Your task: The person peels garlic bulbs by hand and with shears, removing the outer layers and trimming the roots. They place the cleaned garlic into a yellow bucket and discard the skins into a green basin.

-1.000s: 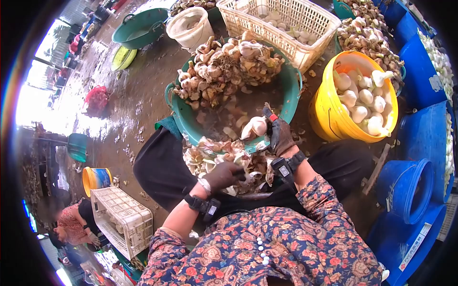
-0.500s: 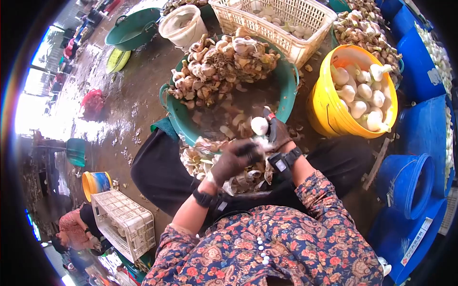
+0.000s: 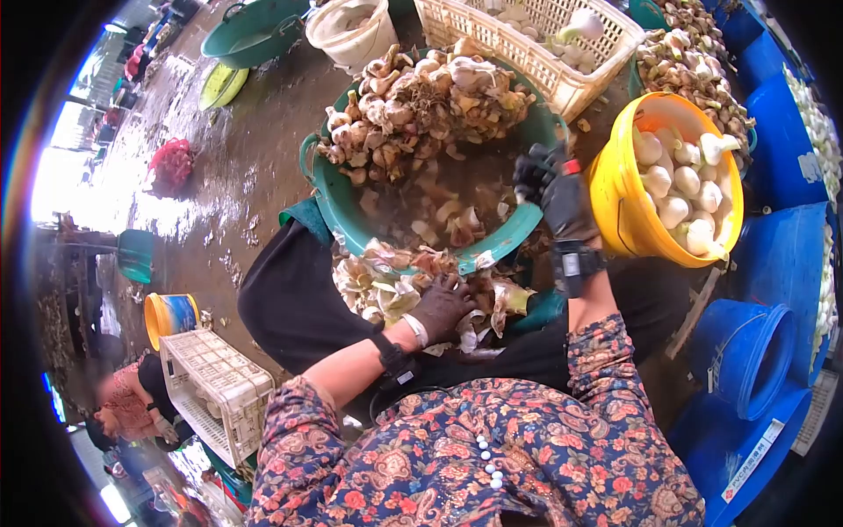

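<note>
- Resting palm-down on the papery skins in front of your lap, your left hand has its fingers bent; whether they pinch anything you cannot tell from this view.
- Your right hand is well apart from the left, farther forward at the right edge of the green basin. Its fingers point forward, with a red patch beside them; you cannot tell whether they grip anything.
- The brown, unpeeled garlic lies heaped at the basin's far side, ahead of both your hands and touched by neither.
- Just to the right of your right hand stands the yellow bucket, tilted in view, with white bulbs inside.
- Beyond the basin, a pale slatted crate holds more bulbs. One large white bulb shows against it, well ahead of your right hand; whether it touches the crate is unclear.
- Farther right you have a second garlic heap and a blue bucket.
- Off to your left, another person sits near a second crate.
</note>
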Tool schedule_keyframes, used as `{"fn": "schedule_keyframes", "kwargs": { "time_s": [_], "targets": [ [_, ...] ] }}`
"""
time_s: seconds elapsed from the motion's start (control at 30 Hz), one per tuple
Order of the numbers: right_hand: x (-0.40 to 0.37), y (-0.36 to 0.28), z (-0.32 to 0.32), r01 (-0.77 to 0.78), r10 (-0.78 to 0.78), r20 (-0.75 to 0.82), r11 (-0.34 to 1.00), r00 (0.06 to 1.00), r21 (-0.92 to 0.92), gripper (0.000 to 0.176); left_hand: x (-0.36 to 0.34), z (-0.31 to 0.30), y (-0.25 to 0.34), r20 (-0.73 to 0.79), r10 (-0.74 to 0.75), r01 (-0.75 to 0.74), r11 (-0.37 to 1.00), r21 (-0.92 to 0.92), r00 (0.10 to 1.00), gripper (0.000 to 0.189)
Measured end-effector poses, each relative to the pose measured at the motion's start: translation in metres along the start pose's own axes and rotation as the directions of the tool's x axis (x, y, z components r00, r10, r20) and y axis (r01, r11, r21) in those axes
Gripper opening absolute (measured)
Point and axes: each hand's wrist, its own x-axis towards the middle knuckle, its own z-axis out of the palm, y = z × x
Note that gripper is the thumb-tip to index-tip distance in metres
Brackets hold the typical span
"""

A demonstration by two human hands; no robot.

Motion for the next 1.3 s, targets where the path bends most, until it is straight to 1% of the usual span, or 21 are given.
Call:
{"fn": "schedule_keyframes", "kwargs": {
  "time_s": [0.13, 0.17, 0.3, 0.37, 0.53, 0.57, 0.6, 0.63, 0.7, 0.73, 0.77, 0.8, 0.83, 0.87, 0.9, 0.93, 0.97, 1.0, 1.1, 1.17, 1.3],
  "targets": [
    [0.008, 0.059, -0.032, -0.161, 0.119, -0.131, 0.911, 0.984, -0.38, 0.035, -0.021, 0.058, -0.022, -0.061, 0.089, -0.066, 0.949, 0.308, 0.994, 0.053],
    [0.011, 0.069, -0.034, -0.176, 0.077, -0.211, 0.846, 0.975, -0.504, 0.03, -0.033, 0.056, -0.029, 0.147, 0.033, -0.072, 0.96, 0.269, 0.989, 0.05],
    [0.022, 0.075, -0.029, -0.04, -0.08, -0.14, 0.72, 0.987, -0.692, 0.036, -0.059, 0.043, -0.092, 0.76, -0.282, 0.163, 0.959, 0.23, 0.586, 0.062],
    [0.035, 0.088, -0.036, -0.024, -0.114, -0.126, 0.643, 0.985, -0.766, 0.046, -0.053, 0.041, -0.113, 0.827, -0.351, 0.24, 0.933, 0.268, 0.439, 0.059],
    [0.088, 0.111, -0.05, -0.163, -0.14, -0.183, 0.143, 0.973, -0.976, 0.084, -0.02, -0.057, -0.105, 0.386, -0.482, 0.51, 0.859, 0.032, 0.787, 0.035],
    [0.097, 0.116, -0.049, -0.245, -0.088, -0.244, 0.0, 0.966, -0.969, 0.089, -0.015, -0.065, -0.114, 0.2, -0.557, 0.581, 0.81, -0.082, 0.806, 0.036],
    [0.122, 0.147, -0.07, -0.198, -0.092, -0.208, 0.102, 0.974, -0.975, 0.088, -0.007, -0.069, -0.125, 0.065, -0.619, 0.62, 0.768, -0.161, 0.783, 0.04],
    [0.168, 0.184, -0.115, 0.134, 0.244, 0.142, 0.047, 0.959, -0.99, 0.08, 0.001, -0.058, -0.141, 0.069, -0.621, 0.622, 0.764, -0.169, 0.781, 0.04],
    [0.132, 0.163, -0.046, -0.136, 0.341, -0.12, 0.021, 0.932, -0.991, 0.07, 0.019, -0.008, -0.183, -0.369, -0.592, 0.592, 0.796, -0.126, 0.717, 0.041],
    [0.156, 0.201, -0.065, -0.095, 0.441, -0.105, -0.043, 0.891, -0.994, 0.066, 0.03, 0.01, -0.203, -0.367, -0.596, 0.595, 0.793, -0.13, 0.714, 0.041],
    [0.179, 0.239, -0.089, -0.053, 0.536, -0.1, -0.101, 0.839, -0.993, 0.063, 0.042, 0.026, -0.221, 0.057, -0.626, 0.538, 0.617, -0.574, 0.778, 0.035],
    [0.131, 0.192, -0.044, -0.02, 0.49, -0.095, -0.156, 0.866, -0.988, 0.054, 0.049, 0.041, -0.23, 0.419, -0.39, 0.521, 0.206, -0.828, 0.82, 0.029],
    [0.124, 0.185, -0.035, -0.032, 0.491, -0.109, -0.163, 0.864, -0.986, 0.054, 0.051, 0.053, -0.233, 0.424, -0.378, 0.52, 0.2, -0.831, 0.823, 0.029],
    [0.12, 0.181, -0.032, 0.128, 0.601, 0.012, -0.152, 0.799, -0.98, 0.049, 0.052, 0.062, -0.234, 0.155, -0.02, 0.131, 0.648, -0.75, 0.988, 0.029],
    [0.113, 0.176, -0.031, 0.282, 0.703, 0.123, -0.114, 0.701, -0.953, 0.044, 0.051, 0.07, -0.23, 0.015, 0.424, -0.369, 0.804, -0.466, 0.905, 0.03],
    [0.097, 0.161, -0.022, 0.336, 0.757, 0.234, 0.02, 0.61, -0.942, 0.041, 0.045, 0.041, -0.204, 0.195, 0.259, -0.119, 0.837, -0.534, 0.946, 0.037],
    [0.082, 0.15, -0.015, 0.378, 0.787, 0.349, 0.16, 0.509, -0.912, 0.039, 0.045, -0.002, -0.174, 0.644, -0.152, 0.617, 0.511, -0.598, 0.75, 0.046],
    [0.083, 0.17, -0.027, 0.306, 0.766, 0.302, 0.145, 0.567, -0.941, 0.03, 0.032, -0.002, -0.162, 0.518, -0.121, 0.51, 0.458, -0.728, 0.847, 0.049],
    [0.015, 0.158, -0.003, 0.747, 0.581, 0.627, 0.048, 0.519, -0.663, 0.026, -0.003, -0.024, -0.117, 0.327, -0.075, 0.325, 0.451, -0.831, 0.942, 0.059],
    [-0.032, 0.163, -0.012, 0.202, 0.536, 0.503, 0.522, 0.678, -0.828, 0.026, -0.028, -0.026, -0.09, 0.367, 0.007, 0.319, 0.479, -0.818, 0.93, 0.059],
    [-0.08, 0.148, -0.017, 0.337, 0.563, 0.232, -0.088, 0.793, -0.937, 0.043, -0.06, -0.029, -0.063, 0.383, -0.096, 0.304, 0.791, -0.531, 0.919, 0.063]
  ]
}}
